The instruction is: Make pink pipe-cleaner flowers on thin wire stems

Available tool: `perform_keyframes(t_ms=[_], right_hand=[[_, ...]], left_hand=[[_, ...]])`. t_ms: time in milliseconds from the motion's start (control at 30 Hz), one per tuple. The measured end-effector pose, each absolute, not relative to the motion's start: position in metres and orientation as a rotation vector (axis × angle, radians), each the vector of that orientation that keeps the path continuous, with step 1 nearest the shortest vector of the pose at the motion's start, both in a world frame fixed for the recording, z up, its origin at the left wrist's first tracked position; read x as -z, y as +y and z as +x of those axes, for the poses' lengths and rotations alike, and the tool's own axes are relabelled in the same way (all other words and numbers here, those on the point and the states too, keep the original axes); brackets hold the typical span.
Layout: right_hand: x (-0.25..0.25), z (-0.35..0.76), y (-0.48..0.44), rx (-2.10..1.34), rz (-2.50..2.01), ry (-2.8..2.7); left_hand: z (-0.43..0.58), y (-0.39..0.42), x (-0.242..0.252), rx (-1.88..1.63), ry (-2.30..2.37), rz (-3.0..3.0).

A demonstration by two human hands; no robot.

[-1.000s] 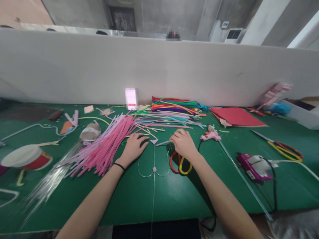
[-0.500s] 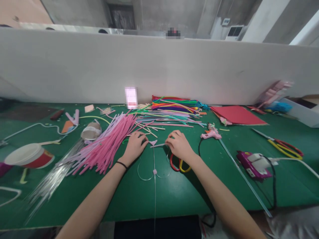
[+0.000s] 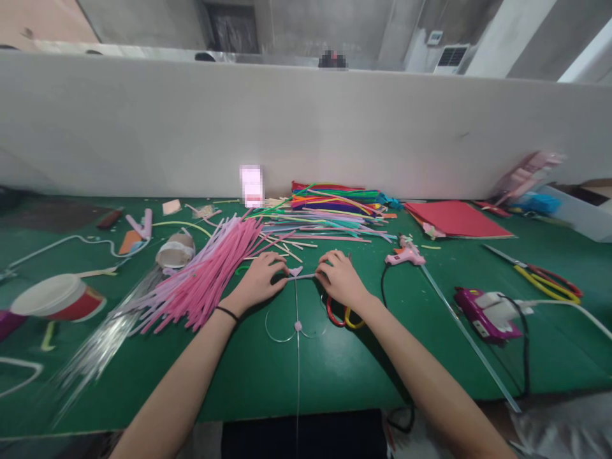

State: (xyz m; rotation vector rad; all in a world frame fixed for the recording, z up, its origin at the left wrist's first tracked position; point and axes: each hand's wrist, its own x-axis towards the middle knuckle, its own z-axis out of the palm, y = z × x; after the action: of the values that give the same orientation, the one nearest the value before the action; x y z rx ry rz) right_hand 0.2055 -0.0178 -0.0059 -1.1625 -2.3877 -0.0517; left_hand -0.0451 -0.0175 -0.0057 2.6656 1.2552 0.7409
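Between left hand [image 3: 258,280] and right hand [image 3: 343,279] stretches a pinched lilac pipe cleaner [image 3: 302,276]

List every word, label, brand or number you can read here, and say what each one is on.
No text can be read anywhere.
Red-and-white paper cup: print too blurred.
Pink patch on the partition: pixelated, unreadable.
Purple glue gun: no lettering can be made out.
Lilac pipe cleaner: bears no text.
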Motion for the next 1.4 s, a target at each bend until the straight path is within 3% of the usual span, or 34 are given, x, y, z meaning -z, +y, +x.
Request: perform_keyframes(t_ms=[367,567,867,1133,1400], right_hand=[[0.005,0.204,-0.019,-0.045,-1.179,-2.410],[-0.012,0.202,-0.036,-0.250,-1.238,-2.557],[-0.031,0.197,-0.078,-0.561,-1.106,-2.767],[-0.024,0.209,-0.085,-0.600,-1.169,-2.664],[-0.014,0.208,-0.102,-0.523,-1.233,-2.576]], left_hand=[[-0.043,-0.017,0.007,-0.672,1.211,2.623],[-0.038,-0.027,-0.009,-0.776,1.295,2.588],[-0.035,-0.030,-0.005,-0.635,1.423,2.550],[-0.039,-0.101,-0.036,-0.329,1.228,2.566],[-0.031,-0.138,-0.005,-0.413,1.466,2.745]])
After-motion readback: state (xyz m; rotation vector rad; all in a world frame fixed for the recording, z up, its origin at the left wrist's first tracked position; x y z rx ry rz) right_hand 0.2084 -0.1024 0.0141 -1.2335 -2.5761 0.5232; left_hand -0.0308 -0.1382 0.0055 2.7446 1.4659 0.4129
